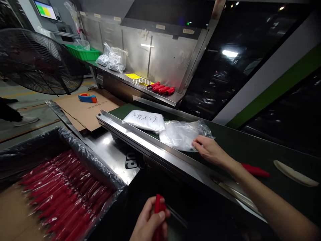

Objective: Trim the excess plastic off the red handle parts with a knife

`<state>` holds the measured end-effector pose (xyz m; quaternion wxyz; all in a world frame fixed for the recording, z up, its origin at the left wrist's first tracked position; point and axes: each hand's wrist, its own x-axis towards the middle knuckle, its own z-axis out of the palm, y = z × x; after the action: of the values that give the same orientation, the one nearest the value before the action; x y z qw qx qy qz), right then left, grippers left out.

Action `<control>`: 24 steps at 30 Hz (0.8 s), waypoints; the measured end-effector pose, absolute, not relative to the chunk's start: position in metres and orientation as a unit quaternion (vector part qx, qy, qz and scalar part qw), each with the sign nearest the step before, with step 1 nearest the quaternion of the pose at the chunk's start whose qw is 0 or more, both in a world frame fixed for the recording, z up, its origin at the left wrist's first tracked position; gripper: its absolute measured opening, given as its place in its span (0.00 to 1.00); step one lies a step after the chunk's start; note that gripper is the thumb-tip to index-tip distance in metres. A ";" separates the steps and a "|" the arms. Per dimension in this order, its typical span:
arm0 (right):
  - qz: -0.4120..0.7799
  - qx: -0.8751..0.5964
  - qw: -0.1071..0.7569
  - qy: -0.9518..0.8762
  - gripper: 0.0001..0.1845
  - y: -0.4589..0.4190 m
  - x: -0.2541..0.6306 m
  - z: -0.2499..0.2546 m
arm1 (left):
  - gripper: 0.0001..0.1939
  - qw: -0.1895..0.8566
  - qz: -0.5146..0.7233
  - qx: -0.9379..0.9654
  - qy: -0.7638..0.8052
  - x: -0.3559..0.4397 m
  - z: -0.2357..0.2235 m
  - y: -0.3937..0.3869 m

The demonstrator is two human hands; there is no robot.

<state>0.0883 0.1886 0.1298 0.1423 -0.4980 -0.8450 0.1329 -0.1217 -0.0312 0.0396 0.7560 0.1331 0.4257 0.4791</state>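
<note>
Low in the middle, my left hand (151,219) is closed around a long, narrow red part (157,207); my fingers hide much of it, and I cannot make out its exact kind. My right hand (207,149) reaches over the belt, with thumb and fingertips pinched at the edge of a clear plastic bag (178,135). Beside that bag lies a white plastic packet (144,120) with handwritten figures on it. Partly behind my right forearm, another red part (255,170) rests on the belt.
The green conveyor belt (288,149) has a metal side rail (150,144). On it lies a pale curved strip (296,174). At lower left, a lined box (110,170) holds many bagged red parts (65,194). Behind are a tape dispenser (87,98), cardboard (100,107), a shelf (120,76) and a fan (37,63).
</note>
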 end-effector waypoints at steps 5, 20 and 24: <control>0.238 -0.490 0.205 -0.813 0.20 0.101 0.078 0.149 | 0.27 0.701 0.523 0.265 0.405 -0.114 0.099 -0.008; 0.161 -0.476 0.370 -0.781 0.07 -0.004 0.065 0.108 | 0.20 0.604 0.474 0.354 0.534 -0.105 0.093 -0.012; 0.186 -0.454 0.351 -0.797 0.11 -0.005 0.063 0.108 | 0.23 0.469 0.395 0.571 0.546 -0.100 0.089 -0.025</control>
<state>0.0630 -0.0050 0.1084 0.3510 -0.4545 -0.7973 0.1858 -0.1004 -0.0251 0.0895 0.4693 0.5707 0.5462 0.3946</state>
